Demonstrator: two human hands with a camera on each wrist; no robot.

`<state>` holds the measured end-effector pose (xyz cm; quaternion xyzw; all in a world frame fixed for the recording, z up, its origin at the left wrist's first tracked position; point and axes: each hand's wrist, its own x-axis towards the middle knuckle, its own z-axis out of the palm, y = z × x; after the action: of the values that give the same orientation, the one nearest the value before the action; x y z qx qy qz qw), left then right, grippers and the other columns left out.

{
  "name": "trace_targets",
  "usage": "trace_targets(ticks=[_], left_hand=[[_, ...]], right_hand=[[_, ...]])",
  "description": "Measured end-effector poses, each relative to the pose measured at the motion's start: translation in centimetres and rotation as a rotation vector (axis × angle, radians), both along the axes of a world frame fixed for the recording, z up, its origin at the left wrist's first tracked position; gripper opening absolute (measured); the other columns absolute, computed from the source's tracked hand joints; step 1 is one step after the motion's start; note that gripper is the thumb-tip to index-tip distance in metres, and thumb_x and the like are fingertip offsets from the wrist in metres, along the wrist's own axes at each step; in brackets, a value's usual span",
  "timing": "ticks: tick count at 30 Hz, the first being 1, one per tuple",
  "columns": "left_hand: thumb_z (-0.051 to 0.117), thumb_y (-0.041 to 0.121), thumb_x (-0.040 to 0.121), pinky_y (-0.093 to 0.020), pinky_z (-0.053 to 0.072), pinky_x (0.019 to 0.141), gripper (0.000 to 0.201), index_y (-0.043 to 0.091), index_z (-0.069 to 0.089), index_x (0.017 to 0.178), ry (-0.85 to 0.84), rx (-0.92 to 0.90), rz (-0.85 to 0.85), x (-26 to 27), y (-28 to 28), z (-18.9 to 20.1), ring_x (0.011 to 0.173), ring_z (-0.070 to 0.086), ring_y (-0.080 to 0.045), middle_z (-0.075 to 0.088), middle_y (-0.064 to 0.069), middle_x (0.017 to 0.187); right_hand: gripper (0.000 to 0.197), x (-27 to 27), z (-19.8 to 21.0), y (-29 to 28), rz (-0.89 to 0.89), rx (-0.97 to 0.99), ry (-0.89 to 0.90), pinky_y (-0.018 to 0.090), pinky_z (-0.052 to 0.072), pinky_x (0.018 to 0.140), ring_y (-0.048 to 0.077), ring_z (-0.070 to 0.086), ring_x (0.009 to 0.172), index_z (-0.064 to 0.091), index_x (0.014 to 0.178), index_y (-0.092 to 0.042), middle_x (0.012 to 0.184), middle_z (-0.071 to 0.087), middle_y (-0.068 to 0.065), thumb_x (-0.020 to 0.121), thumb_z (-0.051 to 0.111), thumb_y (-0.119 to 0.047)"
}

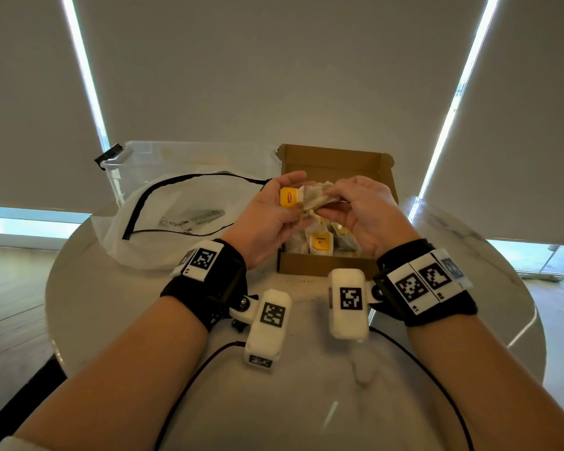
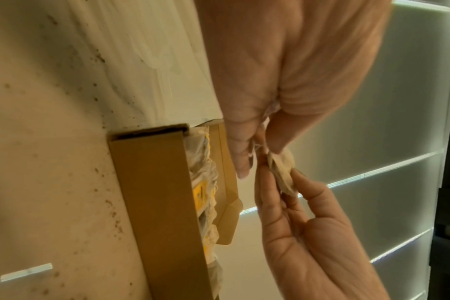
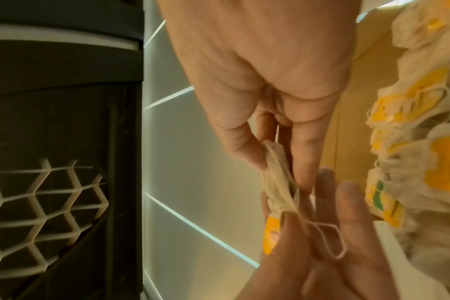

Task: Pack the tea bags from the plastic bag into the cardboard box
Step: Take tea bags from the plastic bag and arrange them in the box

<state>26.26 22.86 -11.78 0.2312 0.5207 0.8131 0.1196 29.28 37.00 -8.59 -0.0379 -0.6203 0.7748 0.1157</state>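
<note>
Both hands hold one tea bag (image 1: 313,199) in the air above the open cardboard box (image 1: 326,264). My left hand (image 1: 297,203) pinches the end with the yellow tag (image 1: 288,197). My right hand (image 1: 332,200) pinches the other end of the pouch. In the left wrist view the tea bag (image 2: 283,174) sits between the fingertips of both hands. In the right wrist view the tea bag (image 3: 278,178) trails a loop of string (image 3: 331,241) over the left fingers. Several tea bags (image 1: 321,244) lie in the box. The plastic bag (image 1: 163,229) lies flattened to the box's left.
A clear plastic bin (image 1: 176,161) stands behind the plastic bag. The round marble table (image 1: 306,385) ends close to the box on the right. Black cables (image 1: 196,369) run from the wrist cameras across the near tabletop.
</note>
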Motion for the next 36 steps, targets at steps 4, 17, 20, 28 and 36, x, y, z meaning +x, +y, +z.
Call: trace_targets(ticks=[4,17,20,28,36], left_hand=[[0.047,0.005,0.095,-0.027,0.056,0.079,0.030,0.010,0.047,0.125,-0.052,-0.048,0.017,0.0,0.2,-0.2,0.093,0.064,-0.018,0.062,-0.010,0.111],[0.057,0.006,0.090,-0.020,0.052,0.072,0.021,0.011,0.056,0.110,0.072,-0.049,0.259,-0.4,0.2,-0.3,0.081,0.061,-0.011,0.062,-0.005,0.095],[0.060,0.002,0.088,-0.020,0.052,0.074,0.027,0.011,0.054,0.112,0.167,-0.097,0.351,-0.3,0.1,-0.3,0.085,0.060,-0.011,0.060,-0.004,0.095],[0.063,-0.002,0.085,-0.015,0.052,0.077,0.032,0.012,0.052,0.113,0.385,-0.242,0.438,0.2,-0.5,0.4,0.079,0.064,-0.003,0.066,0.003,0.082],[0.069,0.005,0.082,-0.016,0.053,0.076,0.041,0.014,0.053,0.118,0.418,-0.329,0.414,0.6,-0.6,0.7,0.081,0.064,-0.001,0.068,0.002,0.095]], right_hand=[[0.018,-0.3,-0.3,0.2,-0.043,-0.022,0.050,0.027,0.059,0.067,0.026,0.068,0.092,0.053,0.080,-0.007,0.104,0.062,0.019,0.083,0.056,0.011],[0.030,-0.4,-0.7,-0.5,0.113,-0.205,0.014,0.033,0.061,0.068,0.032,0.067,0.090,0.044,0.100,-0.007,0.121,0.052,0.027,0.085,0.048,0.019],[0.040,-0.4,-0.6,-0.6,0.170,-0.107,-0.027,0.036,0.060,0.070,0.033,0.067,0.089,0.043,0.106,-0.009,0.121,0.052,0.025,0.082,0.045,0.023],[0.053,0.3,0.0,0.9,0.135,0.597,0.035,0.023,0.041,0.074,0.013,0.052,0.109,0.055,0.127,-0.021,0.119,0.056,-0.004,0.080,0.065,0.001],[0.004,0.3,-0.3,1.3,-0.076,0.642,0.020,0.018,0.049,0.055,0.004,0.057,0.059,0.068,0.081,-0.013,0.074,0.064,-0.001,0.083,0.068,-0.010]])
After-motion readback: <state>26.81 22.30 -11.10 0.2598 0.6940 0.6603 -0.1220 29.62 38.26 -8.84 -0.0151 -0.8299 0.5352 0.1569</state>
